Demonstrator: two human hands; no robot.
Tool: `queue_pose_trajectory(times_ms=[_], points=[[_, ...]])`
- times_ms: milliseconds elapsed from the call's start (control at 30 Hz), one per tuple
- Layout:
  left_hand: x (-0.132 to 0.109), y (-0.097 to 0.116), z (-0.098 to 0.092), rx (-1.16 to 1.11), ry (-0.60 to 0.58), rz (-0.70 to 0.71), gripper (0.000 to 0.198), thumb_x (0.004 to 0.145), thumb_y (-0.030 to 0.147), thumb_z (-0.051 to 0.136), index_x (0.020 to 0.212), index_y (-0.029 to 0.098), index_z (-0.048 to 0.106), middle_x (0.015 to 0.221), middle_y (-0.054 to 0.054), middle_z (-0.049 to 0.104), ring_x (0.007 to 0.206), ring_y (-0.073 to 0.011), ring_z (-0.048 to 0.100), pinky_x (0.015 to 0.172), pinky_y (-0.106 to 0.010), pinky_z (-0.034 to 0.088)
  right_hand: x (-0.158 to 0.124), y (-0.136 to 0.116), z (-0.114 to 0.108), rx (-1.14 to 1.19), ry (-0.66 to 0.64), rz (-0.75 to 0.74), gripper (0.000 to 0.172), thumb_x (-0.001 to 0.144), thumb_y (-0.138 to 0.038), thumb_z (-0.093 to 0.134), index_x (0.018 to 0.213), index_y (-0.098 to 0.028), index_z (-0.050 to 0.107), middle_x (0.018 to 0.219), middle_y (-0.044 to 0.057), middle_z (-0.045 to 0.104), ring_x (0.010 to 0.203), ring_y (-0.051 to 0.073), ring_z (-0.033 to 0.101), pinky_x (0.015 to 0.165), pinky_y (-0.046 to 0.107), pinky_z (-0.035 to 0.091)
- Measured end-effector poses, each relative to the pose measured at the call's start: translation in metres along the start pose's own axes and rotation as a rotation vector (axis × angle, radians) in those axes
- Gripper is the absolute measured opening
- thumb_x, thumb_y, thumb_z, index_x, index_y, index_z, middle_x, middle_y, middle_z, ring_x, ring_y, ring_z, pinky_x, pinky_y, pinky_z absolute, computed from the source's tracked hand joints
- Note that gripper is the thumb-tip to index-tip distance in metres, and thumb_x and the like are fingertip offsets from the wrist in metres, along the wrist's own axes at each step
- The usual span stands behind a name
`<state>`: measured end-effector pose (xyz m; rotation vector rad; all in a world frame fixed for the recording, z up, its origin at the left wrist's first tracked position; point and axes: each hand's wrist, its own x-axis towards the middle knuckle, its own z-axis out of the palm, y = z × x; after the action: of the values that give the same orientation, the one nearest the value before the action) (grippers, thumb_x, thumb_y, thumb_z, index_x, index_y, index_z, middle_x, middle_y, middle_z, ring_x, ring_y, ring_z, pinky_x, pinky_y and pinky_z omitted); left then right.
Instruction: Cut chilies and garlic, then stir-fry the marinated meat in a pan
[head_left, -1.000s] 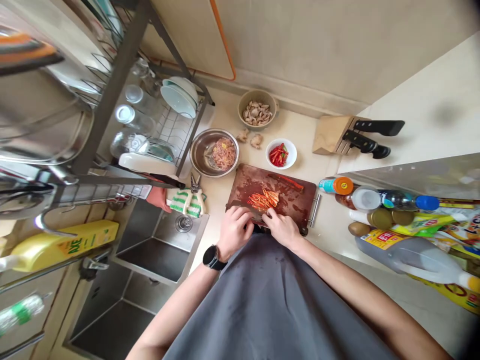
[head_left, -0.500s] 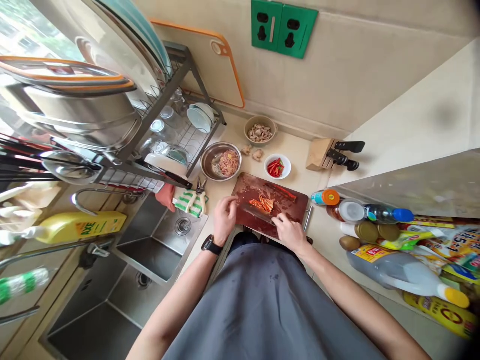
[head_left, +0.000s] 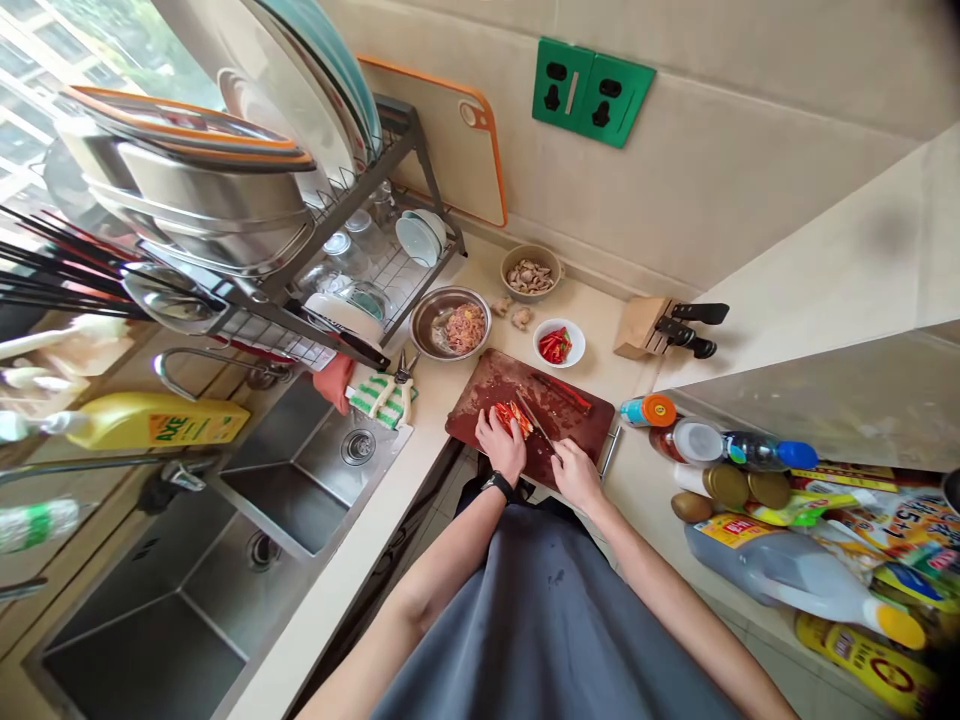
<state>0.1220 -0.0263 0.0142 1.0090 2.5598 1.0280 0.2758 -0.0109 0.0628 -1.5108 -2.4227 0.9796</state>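
A dark red-brown cutting board [head_left: 487, 385] lies on the counter in front of me. My left hand [head_left: 501, 444] rests curled on a small pile of sliced red chilli [head_left: 514, 416], fingers pressed down on it. My right hand [head_left: 576, 472] is closed round the handle of a knife [head_left: 534, 420], whose blade lies against the chilli pile. A whole red chilli [head_left: 564, 390] lies further back on the board. A black watch sits on my left wrist.
Behind the board stand a white bowl of red chilli [head_left: 559, 343], a steel bowl of meat [head_left: 451, 322], a beige bowl of mushrooms [head_left: 530, 273] and a knife block [head_left: 643, 325]. Bottles [head_left: 795, 575] crowd the right. A sink [head_left: 300, 490] and dish rack [head_left: 300, 260] fill the left.
My left hand moved from the board's left edge onto the chilli slices and gathered them. The right hand swung the knife up against the pile. The camera pulled back and tilted up.
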Motion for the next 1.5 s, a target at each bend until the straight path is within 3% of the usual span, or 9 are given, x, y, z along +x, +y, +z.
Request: queue_pose_trajectory(times_ms=[200, 533, 667, 800, 933, 1067, 1233, 1367, 1500], points=[[0.003, 0.014, 0.018, -0.058, 0.006, 0.053, 0.051, 0.099, 0.037, 0.044, 0.141, 0.01, 0.05, 0.149, -0.023, 0.045, 0.139, -0.033, 0.039, 0.117, -0.052, 0.032, 0.002, 0.034, 0.017, 0.694, -0.174, 0.276, 0.031, 0.087, -0.05, 0.053, 0.093, -0.02, 0.057, 0.049, -0.006, 0.057, 0.038, 0.013, 0.052, 0.041, 0.022, 0.041], [0.004, 0.019, 0.023, -0.206, -0.073, 0.046, 0.037, 0.095, 0.031, 0.052, 0.129, 0.017, 0.059, 0.132, -0.017, 0.054, 0.124, -0.0299, 0.049, 0.11, -0.049, 0.039, 0.0, -0.001, 0.051, 0.968, -0.166, 0.314, 0.026, 0.082, -0.047, 0.059, 0.084, -0.022, 0.051, 0.046, -0.01, 0.053, 0.039, 0.011, 0.05, 0.039, 0.02, 0.039], [0.009, 0.036, 0.015, -0.245, -0.105, 0.087, 0.035, 0.096, 0.027, 0.05, 0.129, 0.02, 0.059, 0.131, -0.015, 0.055, 0.122, -0.0278, 0.051, 0.109, -0.047, 0.04, -0.005, -0.01, 0.035, 0.945, -0.101, 0.319, 0.023, 0.084, -0.045, 0.057, 0.083, -0.021, 0.053, 0.047, -0.009, 0.054, 0.039, 0.011, 0.05, 0.039, 0.02, 0.04], [0.042, 0.082, 0.018, -0.338, -0.161, 0.242, 0.032, 0.097, 0.027, 0.05, 0.126, 0.02, 0.061, 0.128, -0.014, 0.058, 0.122, -0.0261, 0.052, 0.109, -0.043, 0.041, 0.017, -0.024, 0.0, 1.004, 0.083, 0.349, 0.022, 0.082, -0.043, 0.058, 0.086, -0.022, 0.054, 0.052, -0.008, 0.056, 0.039, 0.011, 0.052, 0.038, 0.021, 0.04], [0.101, 0.132, 0.045, -0.382, -0.255, 0.395, 0.031, 0.097, 0.024, 0.049, 0.124, 0.015, 0.062, 0.126, -0.016, 0.06, 0.121, -0.0254, 0.054, 0.11, -0.042, 0.04, 0.069, -0.037, -0.039, 0.976, 0.282, 0.369, 0.018, 0.079, -0.038, 0.059, 0.083, -0.021, 0.054, 0.054, -0.006, 0.057, 0.041, 0.012, 0.055, 0.037, 0.02, 0.041], [0.151, 0.151, 0.078, -0.25, -0.381, 0.461, 0.027, 0.096, 0.021, 0.049, 0.113, 0.014, 0.067, 0.116, -0.017, 0.066, 0.113, -0.0275, 0.058, 0.106, -0.047, 0.042, 0.098, -0.035, -0.063, 0.875, 0.38, 0.495, 0.016, 0.08, -0.037, 0.056, 0.081, -0.021, 0.054, 0.042, -0.008, 0.052, 0.035, 0.012, 0.052, 0.035, 0.019, 0.037], [0.181, 0.139, 0.09, -0.174, -0.531, 0.706, 0.025, 0.094, 0.024, 0.051, 0.105, 0.017, 0.072, 0.115, -0.015, 0.071, 0.111, -0.0278, 0.061, 0.107, -0.048, 0.044, 0.061, -0.027, -0.066, 0.825, 0.448, 0.556, 0.025, 0.082, -0.045, 0.054, 0.088, -0.021, 0.057, 0.042, -0.009, 0.051, 0.034, 0.012, 0.05, 0.036, 0.018, 0.035], [0.195, 0.132, 0.074, -0.148, -0.644, 0.876, 0.03, 0.092, 0.017, 0.048, 0.109, 0.02, 0.073, 0.12, -0.013, 0.07, 0.117, -0.0276, 0.06, 0.111, -0.051, 0.043, 0.012, -0.03, -0.06, 0.797, 0.463, 0.614, 0.032, 0.083, -0.053, 0.053, 0.086, -0.021, 0.056, 0.043, -0.008, 0.052, 0.035, 0.012, 0.049, 0.037, 0.02, 0.036], [0.183, 0.123, 0.05, -0.108, -0.619, 0.96, 0.032, 0.093, 0.017, 0.047, 0.114, 0.023, 0.07, 0.127, -0.014, 0.066, 0.123, -0.0288, 0.056, 0.113, -0.053, 0.04, -0.031, -0.033, -0.046, 0.728, 0.501, 0.65, 0.037, 0.086, -0.059, 0.051, 0.08, -0.023, 0.053, 0.045, -0.006, 0.054, 0.037, 0.013, 0.052, 0.04, 0.022, 0.04]])
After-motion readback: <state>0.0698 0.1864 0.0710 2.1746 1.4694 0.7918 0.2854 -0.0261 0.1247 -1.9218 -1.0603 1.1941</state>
